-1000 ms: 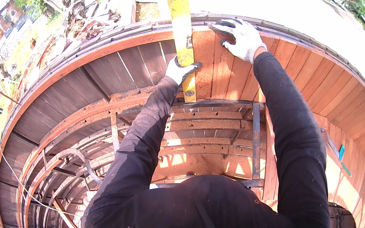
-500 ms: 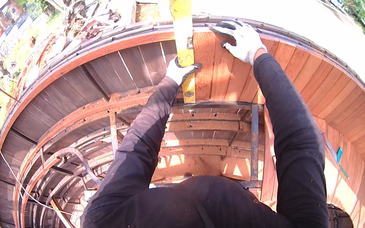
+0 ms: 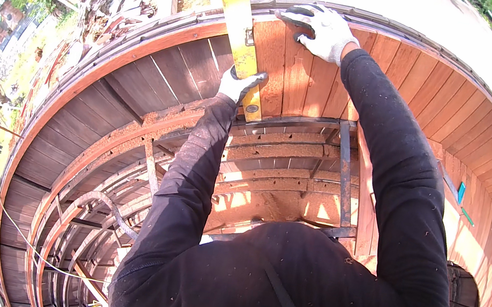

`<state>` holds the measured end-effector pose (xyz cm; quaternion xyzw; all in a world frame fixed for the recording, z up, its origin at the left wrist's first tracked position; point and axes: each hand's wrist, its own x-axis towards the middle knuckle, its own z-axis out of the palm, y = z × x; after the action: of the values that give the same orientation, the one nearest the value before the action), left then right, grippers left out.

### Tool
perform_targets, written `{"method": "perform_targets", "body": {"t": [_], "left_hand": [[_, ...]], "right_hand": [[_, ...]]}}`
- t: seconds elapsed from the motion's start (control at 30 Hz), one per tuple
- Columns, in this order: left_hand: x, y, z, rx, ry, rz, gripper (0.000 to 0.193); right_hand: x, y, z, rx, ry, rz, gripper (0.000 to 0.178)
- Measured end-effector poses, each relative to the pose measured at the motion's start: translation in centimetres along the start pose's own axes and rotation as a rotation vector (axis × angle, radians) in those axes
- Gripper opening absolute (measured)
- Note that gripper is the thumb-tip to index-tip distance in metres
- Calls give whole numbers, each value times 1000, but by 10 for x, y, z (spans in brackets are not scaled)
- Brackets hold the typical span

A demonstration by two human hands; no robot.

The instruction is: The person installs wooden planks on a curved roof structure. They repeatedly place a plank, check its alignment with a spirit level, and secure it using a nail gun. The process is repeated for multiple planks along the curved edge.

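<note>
View tipped down — yellow level (image 3: 239, 27), gloved hands (image 3: 327, 36), planks (image 3: 421, 92) sitting higher

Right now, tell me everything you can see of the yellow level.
The level is a long yellow bar, probably painted metal, scuffed, with a window partway along and a round vial near its lower end. It slants across the curved wooden rim, past the picture's top. The gloved left hand grips it near that vial.

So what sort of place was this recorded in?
Probably an outdoor woodworking or building site: reddish planks line a large curved structure with exposed ribs inside, a yellow spirit level crosses its rim, and sunlit ground lies beyond.
</note>
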<state>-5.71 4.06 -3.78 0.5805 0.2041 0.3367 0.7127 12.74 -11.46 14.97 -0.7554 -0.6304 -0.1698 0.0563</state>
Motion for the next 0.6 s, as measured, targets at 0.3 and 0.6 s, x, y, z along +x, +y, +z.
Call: {"method": "perform_targets", "body": {"t": [0.3, 0.6], "left_hand": [[-7, 0, 10, 100, 110, -25, 37], [-5, -10, 10, 29, 126, 60, 30]], "right_hand": [[0, 3, 9, -64, 43, -6, 52], [6, 7, 22, -139, 30, 39, 55]]}}
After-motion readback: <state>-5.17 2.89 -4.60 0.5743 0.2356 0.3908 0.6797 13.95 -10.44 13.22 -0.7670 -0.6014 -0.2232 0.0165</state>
